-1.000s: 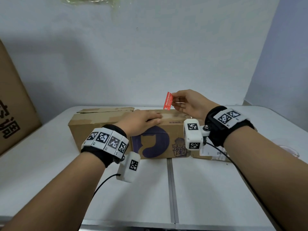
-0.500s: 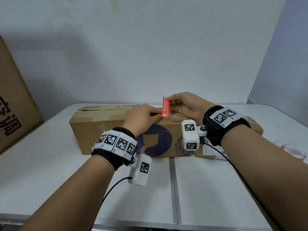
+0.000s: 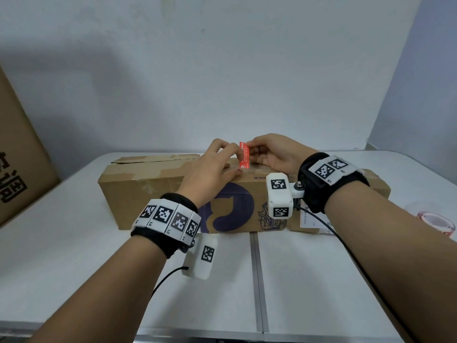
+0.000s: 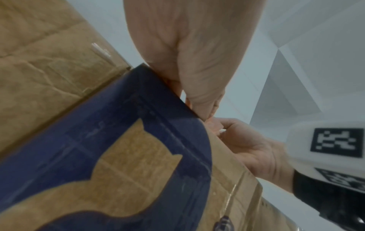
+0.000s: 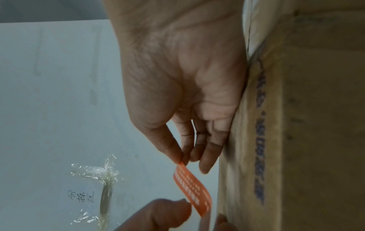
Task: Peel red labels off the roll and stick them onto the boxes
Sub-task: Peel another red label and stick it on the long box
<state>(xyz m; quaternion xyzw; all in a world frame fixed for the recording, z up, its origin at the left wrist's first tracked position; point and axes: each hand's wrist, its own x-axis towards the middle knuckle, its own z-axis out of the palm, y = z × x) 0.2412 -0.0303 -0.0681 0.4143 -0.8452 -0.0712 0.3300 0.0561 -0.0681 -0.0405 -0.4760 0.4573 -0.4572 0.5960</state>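
A small red label (image 3: 243,155) stands upright over the top front edge of a long cardboard box (image 3: 148,194) with a purple cat print. My right hand (image 3: 249,151) pinches the label's upper end between thumb and forefinger. My left hand (image 3: 236,163) lies on the box top with curled fingers and thumb closing on the label's lower end. In the right wrist view the label (image 5: 192,187) hangs from my right hand (image 5: 182,157) down to the left hand's fingertips (image 5: 177,209), just off the box (image 5: 306,109). The label roll (image 3: 435,221) lies on the table at far right.
A second, smaller box (image 3: 378,186) with a white shipping slip sits behind my right wrist. A large printed carton (image 3: 19,157) leans at the far left. The white table (image 3: 321,280) has a seam down its middle. A wall stands close behind the boxes.
My right hand has brought the label down and left to the box's top edge. My left hand lifted its fingers from the box top and closed them on the label's lower end.
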